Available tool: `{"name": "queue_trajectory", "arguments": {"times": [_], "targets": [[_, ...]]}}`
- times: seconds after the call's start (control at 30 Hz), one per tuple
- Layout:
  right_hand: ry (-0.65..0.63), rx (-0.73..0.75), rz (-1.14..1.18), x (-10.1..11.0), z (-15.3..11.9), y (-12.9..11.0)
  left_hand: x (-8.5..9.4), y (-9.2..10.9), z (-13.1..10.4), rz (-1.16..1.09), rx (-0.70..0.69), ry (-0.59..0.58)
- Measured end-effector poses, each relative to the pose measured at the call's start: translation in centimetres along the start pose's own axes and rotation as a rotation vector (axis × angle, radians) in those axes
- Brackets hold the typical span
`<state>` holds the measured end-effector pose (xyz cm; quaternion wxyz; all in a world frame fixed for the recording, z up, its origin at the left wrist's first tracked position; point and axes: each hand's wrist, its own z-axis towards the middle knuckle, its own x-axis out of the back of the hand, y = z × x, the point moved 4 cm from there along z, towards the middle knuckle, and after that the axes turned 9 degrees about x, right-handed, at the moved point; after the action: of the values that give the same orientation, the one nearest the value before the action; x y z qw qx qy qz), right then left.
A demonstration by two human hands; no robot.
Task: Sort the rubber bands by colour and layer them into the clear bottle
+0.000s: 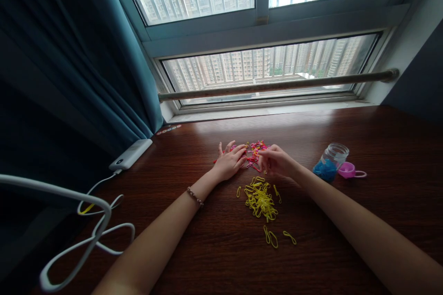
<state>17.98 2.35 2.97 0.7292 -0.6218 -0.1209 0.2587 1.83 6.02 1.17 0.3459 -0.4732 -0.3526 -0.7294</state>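
Note:
A loose pile of pink and red rubber bands (pixel 255 152) lies on the dark wooden table, with a few yellow ones mixed in. My left hand (pixel 230 162) rests on the pile's left side, palm down and fingers spread. At its right side is my right hand (pixel 277 161), fingers curled in and fingertips at the bands. What these fingers hold, if anything, is too small to make out. Nearer to me sits a heap of yellow rubber bands (pixel 260 199), with several strays around it.
To the right, a clear jar (pixel 331 161) with blue rubber bands leans beside a pink lid (pixel 347 170) with a loop. A white power strip (pixel 131 154) and a looped white cable (pixel 104 221) are at the left. A window with a rail (pixel 277 86) stands behind the table.

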Motion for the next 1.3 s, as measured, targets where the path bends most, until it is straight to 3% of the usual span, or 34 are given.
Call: {"name": "queue_trajectory", "arguments": {"times": [0.07,0.1,0.17,0.23,0.37,0.47,0.57,0.7,0.83,1.0,1.13,1.3], "targets": [[-0.329,-0.192,0.051,-1.7,-0.8,-0.1,0.1,0.0,0.0,-0.005,0.013,0.009],[-0.434,-0.256,0.061,-2.2,-1.2,-0.1,0.2,0.0,0.0,-0.006,0.019,0.015],[-0.491,-0.287,0.061,-2.6,-1.4,0.0,0.3,0.1,-0.1,-0.007,0.026,0.032],[-0.352,-0.199,0.045,-2.0,-0.9,0.2,0.4,0.1,-0.1,-0.009,0.028,0.049],[0.136,0.072,-0.054,0.6,0.1,0.6,0.5,-0.1,-0.2,-0.022,0.073,0.062],[0.449,0.180,-0.136,2.4,0.1,0.8,0.5,-0.2,-0.2,0.001,0.132,0.048],[0.613,0.209,-0.198,3.3,0.0,1.0,0.4,-0.1,-0.1,0.045,0.137,0.001],[0.660,0.240,-0.320,3.7,-0.1,1.3,0.1,0.1,0.0,0.039,0.087,-0.104],[0.676,0.268,-0.701,3.6,-0.4,1.0,0.2,0.1,0.0,0.010,0.082,-0.094],[0.476,0.402,-1.148,1.7,-0.1,0.3,0.1,0.0,-0.1,0.024,0.059,-0.054],[0.339,0.439,-1.232,0.7,0.1,0.6,0.2,0.1,-0.1,0.027,0.024,-0.016],[0.383,0.449,-1.215,1.1,0.2,0.8,0.8,-0.1,-0.2,-0.066,0.009,0.138]]}}
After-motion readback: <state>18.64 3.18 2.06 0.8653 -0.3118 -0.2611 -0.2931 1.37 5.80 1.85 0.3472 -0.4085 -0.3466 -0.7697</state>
